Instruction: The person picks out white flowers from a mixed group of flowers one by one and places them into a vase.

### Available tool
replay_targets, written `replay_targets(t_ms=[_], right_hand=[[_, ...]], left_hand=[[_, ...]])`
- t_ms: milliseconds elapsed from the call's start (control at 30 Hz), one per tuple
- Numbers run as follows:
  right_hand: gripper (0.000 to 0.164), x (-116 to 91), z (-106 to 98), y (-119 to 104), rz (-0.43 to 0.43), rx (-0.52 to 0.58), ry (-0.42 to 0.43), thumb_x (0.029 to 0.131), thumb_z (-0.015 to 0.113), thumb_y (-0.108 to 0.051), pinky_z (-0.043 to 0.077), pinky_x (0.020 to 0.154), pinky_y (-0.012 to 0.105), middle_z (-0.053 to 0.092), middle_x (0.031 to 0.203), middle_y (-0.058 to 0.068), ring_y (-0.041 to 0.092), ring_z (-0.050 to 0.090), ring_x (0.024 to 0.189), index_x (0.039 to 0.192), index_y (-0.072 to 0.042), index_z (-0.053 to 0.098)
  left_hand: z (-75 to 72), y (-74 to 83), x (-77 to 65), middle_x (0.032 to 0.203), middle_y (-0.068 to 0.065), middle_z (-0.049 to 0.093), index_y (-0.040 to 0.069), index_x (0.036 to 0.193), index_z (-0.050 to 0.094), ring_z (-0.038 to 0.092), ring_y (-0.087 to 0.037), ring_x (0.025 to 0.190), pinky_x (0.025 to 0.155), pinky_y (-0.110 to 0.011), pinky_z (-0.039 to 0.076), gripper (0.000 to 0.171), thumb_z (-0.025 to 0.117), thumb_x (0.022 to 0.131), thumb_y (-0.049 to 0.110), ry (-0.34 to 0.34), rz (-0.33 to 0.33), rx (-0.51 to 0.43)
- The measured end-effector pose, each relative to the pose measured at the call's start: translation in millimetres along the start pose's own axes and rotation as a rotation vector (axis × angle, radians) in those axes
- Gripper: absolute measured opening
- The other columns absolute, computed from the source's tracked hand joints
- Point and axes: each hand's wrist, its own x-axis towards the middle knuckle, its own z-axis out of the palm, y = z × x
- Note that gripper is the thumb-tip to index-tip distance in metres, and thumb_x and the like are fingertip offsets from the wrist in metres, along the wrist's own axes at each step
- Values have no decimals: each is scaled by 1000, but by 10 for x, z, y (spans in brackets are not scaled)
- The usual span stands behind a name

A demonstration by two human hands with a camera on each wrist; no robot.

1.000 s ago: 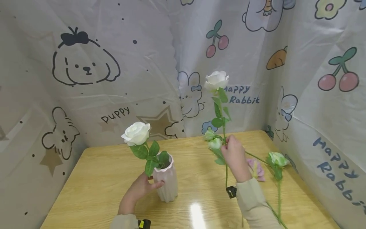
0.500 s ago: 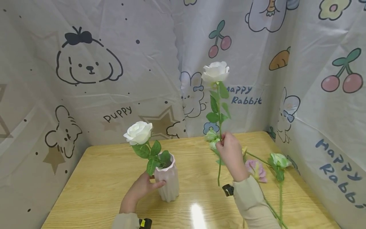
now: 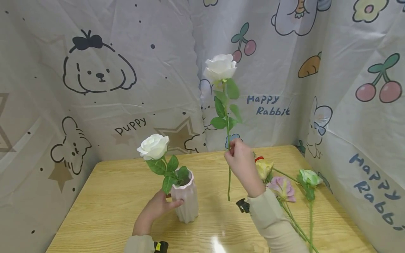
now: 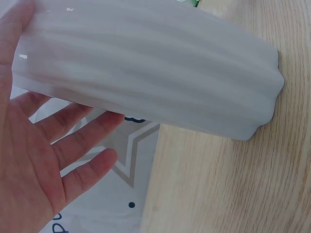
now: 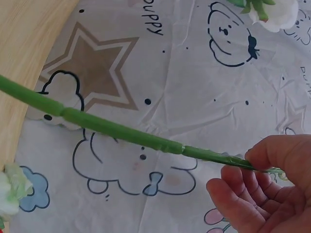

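Observation:
My left hand (image 3: 155, 212) holds the pale pink, fluted vase (image 3: 186, 201) upright on the table, thumb at its near side. In the left wrist view its fingers (image 4: 80, 138) touch the vase's wall and look fairly straight. One white rose (image 3: 153, 147) stands in the vase, leaning left. My right hand (image 3: 243, 165) pinches another white rose (image 3: 220, 67) by its green stem, which hangs upright above the table with its lower end free, right of the vase. The right wrist view has the stem (image 5: 121, 132) between thumb and fingertips.
Right of my right forearm lie a yellow flower (image 3: 264, 168), a pink flower (image 3: 282, 188) and a pale green-white flower (image 3: 309, 177) with long stems. A patterned curtain (image 3: 164, 70) surrounds the wooden table (image 3: 126, 182) at the back and sides.
My right hand has moved left with the white rose, which is now higher and closer to the vase. The yellow flower has come into view behind it. My left hand stays on the vase.

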Motion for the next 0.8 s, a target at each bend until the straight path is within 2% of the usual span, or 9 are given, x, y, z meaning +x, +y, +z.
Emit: replay_targets(t_ms=[367,800], right_hand=[[11,33,-45,-348,-22,78,-39,81,51,-11,45,51,25,58,74,7,12,48,59,90,-5,54],[13,89,-197,-792,-168,218,42,80,54,-9,51,58,25,61,76,8,12,54,67,92,-4,54]], left_hand=[[-14,-4,1,131,-6,48,21,132,33,46,-25,117,96,-51,42,70,66,74,41,0,-2,15],[-17,4,-10,132,-4,46,27,132,33,45,-25,118,97,-52,42,68,66,74,39,-23,3,-12]])
